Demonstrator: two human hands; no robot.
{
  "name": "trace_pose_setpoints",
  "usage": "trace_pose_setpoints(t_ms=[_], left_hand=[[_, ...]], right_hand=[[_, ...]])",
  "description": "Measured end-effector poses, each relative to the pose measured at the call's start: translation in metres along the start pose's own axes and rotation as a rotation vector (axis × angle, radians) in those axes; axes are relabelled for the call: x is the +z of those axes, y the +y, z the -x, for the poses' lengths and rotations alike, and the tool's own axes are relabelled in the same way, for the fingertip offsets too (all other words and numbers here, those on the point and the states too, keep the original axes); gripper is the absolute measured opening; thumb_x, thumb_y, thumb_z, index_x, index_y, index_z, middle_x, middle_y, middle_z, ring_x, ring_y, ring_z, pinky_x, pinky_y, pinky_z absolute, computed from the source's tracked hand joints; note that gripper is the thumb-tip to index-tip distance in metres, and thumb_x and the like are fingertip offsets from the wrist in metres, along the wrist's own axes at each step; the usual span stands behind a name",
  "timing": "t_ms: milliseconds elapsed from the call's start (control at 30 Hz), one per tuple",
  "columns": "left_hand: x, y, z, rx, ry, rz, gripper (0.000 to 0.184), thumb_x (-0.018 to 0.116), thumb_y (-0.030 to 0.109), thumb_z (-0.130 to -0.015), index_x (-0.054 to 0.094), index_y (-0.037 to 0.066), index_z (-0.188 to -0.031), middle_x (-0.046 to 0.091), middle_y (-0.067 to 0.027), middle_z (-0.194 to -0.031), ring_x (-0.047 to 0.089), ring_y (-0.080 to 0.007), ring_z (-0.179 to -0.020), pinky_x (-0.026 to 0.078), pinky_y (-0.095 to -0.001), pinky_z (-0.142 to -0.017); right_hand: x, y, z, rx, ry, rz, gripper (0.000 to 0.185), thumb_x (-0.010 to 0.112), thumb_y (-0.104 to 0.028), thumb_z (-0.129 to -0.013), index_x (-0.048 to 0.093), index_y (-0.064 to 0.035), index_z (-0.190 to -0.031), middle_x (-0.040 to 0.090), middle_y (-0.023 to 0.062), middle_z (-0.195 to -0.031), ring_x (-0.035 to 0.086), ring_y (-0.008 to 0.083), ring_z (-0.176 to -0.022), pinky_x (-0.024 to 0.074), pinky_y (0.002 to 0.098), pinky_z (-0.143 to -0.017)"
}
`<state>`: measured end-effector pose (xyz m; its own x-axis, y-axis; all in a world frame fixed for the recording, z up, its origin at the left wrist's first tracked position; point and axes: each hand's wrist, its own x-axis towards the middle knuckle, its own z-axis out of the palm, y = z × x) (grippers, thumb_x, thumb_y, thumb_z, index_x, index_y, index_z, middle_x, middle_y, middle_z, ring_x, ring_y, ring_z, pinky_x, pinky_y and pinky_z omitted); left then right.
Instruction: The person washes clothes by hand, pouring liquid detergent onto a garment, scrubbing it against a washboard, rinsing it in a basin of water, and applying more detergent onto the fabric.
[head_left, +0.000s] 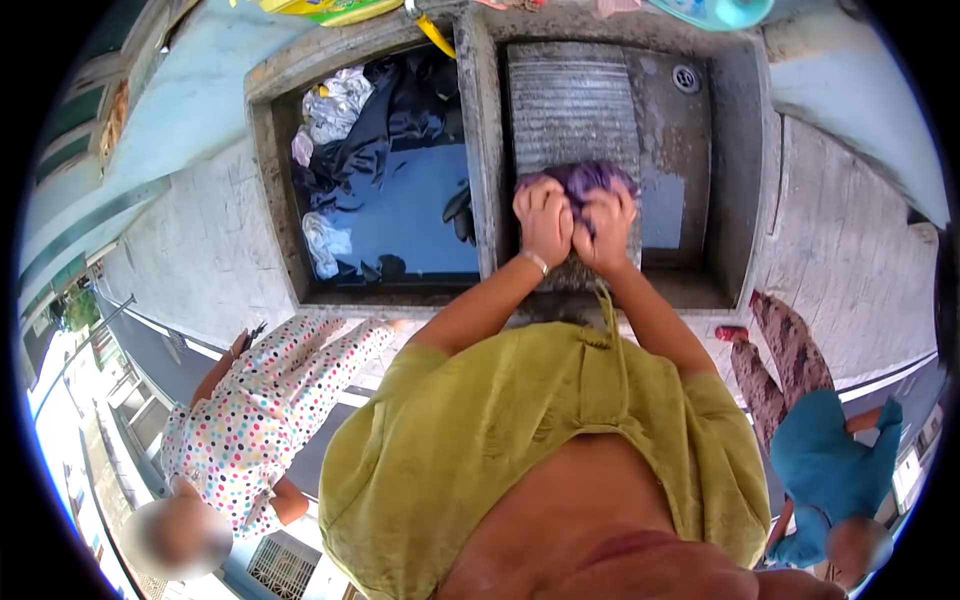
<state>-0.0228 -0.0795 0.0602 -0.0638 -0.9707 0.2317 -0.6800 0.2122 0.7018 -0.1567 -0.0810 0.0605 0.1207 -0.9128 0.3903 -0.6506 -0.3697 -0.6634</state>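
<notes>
A bunched purple cloth (585, 178) lies on the ridged washboard slab (572, 95) in the right-hand basin of a concrete sink. My left hand (545, 215), with a bracelet at the wrist, has its fingers curled over the cloth's left part. Close beside it, my right hand (605, 222) grips the right part, fingers bent into the fabric. Both hands press the bundle against the lower part of the slab, and some of the cloth is hidden beneath them.
The left basin holds water (410, 205), dark fabric (400, 110) and white cloths (335, 105). A concrete divider (487, 150) separates the basins. A drain (686, 79), yellow hose (433, 35) and turquoise bowl (725, 12) lie farther back. One person (250, 430) stands left, another (830, 460) right.
</notes>
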Motion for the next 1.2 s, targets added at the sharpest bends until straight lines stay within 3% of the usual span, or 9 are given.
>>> trace_pose_setpoints(t_ms=[133,233,333,533,667,867,900,1000,1200], left_hand=[[0.044,-0.048,-0.108,-0.060,0.069,-0.124,0.019,0.041,0.021,-0.086,0.054,0.007,-0.085,0.054,-0.0173,-0.076,0.052,-0.0387,-0.072,0.038,-0.0479,-0.063],[0.040,-0.047,-0.147,-0.505,-0.073,0.001,0.031,0.039,0.029,-0.089,0.058,0.005,-0.093,0.062,-0.0229,-0.089,0.058,-0.0403,-0.087,0.042,-0.0520,-0.080],[0.026,-0.045,-0.103,-0.293,-0.270,0.062,0.031,0.040,0.028,-0.089,0.060,0.006,-0.099,0.061,-0.0240,-0.093,0.057,-0.0388,-0.091,0.041,-0.0490,-0.085],[-0.011,0.018,0.033,-0.086,-0.055,0.037,0.012,0.049,0.013,-0.082,0.059,0.010,-0.089,0.040,-0.0165,-0.118,0.032,-0.0405,-0.114,0.021,-0.0494,-0.097],[0.035,-0.016,-0.072,-0.167,-0.005,-0.050,0.018,0.050,0.006,-0.072,0.058,0.012,-0.087,0.048,-0.0165,-0.109,0.039,-0.0380,-0.105,0.031,-0.0512,-0.085],[0.056,-0.057,-0.155,-0.321,-0.049,0.108,0.034,0.050,0.017,-0.077,0.052,0.004,-0.109,0.044,-0.0225,-0.122,0.035,-0.0467,-0.116,0.034,-0.0568,-0.090],[0.054,-0.053,-0.128,-0.366,-0.007,-0.050,0.040,0.051,0.019,-0.078,0.050,0.003,-0.114,0.043,-0.0234,-0.123,0.034,-0.0470,-0.118,0.031,-0.0555,-0.096],[0.014,-0.027,-0.049,0.078,0.047,0.223,0.042,0.053,0.020,-0.074,0.047,0.003,-0.112,0.043,-0.0232,-0.118,0.032,-0.0469,-0.117,0.025,-0.0548,-0.101],[0.004,0.001,0.003,0.017,0.007,-0.032,0.010,0.053,0.017,-0.080,0.053,0.007,-0.082,0.047,-0.0174,-0.101,0.040,-0.0353,-0.097,0.028,-0.0460,-0.088]], right_hand=[[0.060,0.088,-0.104,-0.103,0.088,-0.004,0.014,0.055,-0.021,-0.073,0.062,-0.0097,-0.074,0.063,0.0084,-0.087,0.054,0.0291,-0.087,0.0375,0.0425,-0.072],[0.061,0.070,-0.134,0.217,0.085,0.210,0.017,0.055,-0.023,-0.076,0.065,-0.0104,-0.082,0.064,0.0101,-0.090,0.056,0.0306,-0.093,0.0398,0.0457,-0.085],[0.032,0.069,-0.111,0.217,-0.363,-0.234,0.019,0.056,-0.024,-0.075,0.065,-0.0126,-0.086,0.060,0.0102,-0.105,0.049,0.0339,-0.106,0.0368,0.0487,-0.091],[-0.020,-0.011,0.021,0.099,-0.068,0.100,0.015,0.060,-0.021,-0.070,0.060,-0.0099,-0.080,0.052,0.0115,-0.108,0.045,0.0389,-0.104,0.0294,0.0489,-0.096],[0.037,0.066,-0.077,0.010,0.104,0.123,0.008,0.056,-0.017,-0.073,0.059,-0.0098,-0.074,0.060,0.0073,-0.092,0.053,0.0297,-0.091,0.0366,0.0451,-0.076],[0.079,0.103,-0.135,0.184,0.177,0.592,0.041,0.050,-0.049,-0.080,0.065,-0.0176,-0.101,0.063,0.0127,-0.102,0.054,0.0336,-0.102,0.0359,0.0553,-0.088],[0.053,0.098,-0.131,0.366,-0.330,0.241,0.052,0.043,-0.060,-0.080,0.064,-0.0207,-0.108,0.059,0.0129,-0.113,0.049,0.0346,-0.112,0.0335,0.0538,-0.095],[0.008,0.042,-0.065,-0.010,-0.137,0.055,0.024,0.065,-0.030,-0.072,0.063,-0.0121,-0.088,0.057,0.0161,-0.104,0.047,0.0376,-0.107,0.0361,0.0475,-0.092],[0.011,0.017,-0.016,0.037,0.028,0.062,0.016,0.063,-0.021,-0.070,0.053,-0.0114,-0.078,0.054,0.0127,-0.099,0.048,0.0344,-0.099,0.0318,0.0463,-0.089]])
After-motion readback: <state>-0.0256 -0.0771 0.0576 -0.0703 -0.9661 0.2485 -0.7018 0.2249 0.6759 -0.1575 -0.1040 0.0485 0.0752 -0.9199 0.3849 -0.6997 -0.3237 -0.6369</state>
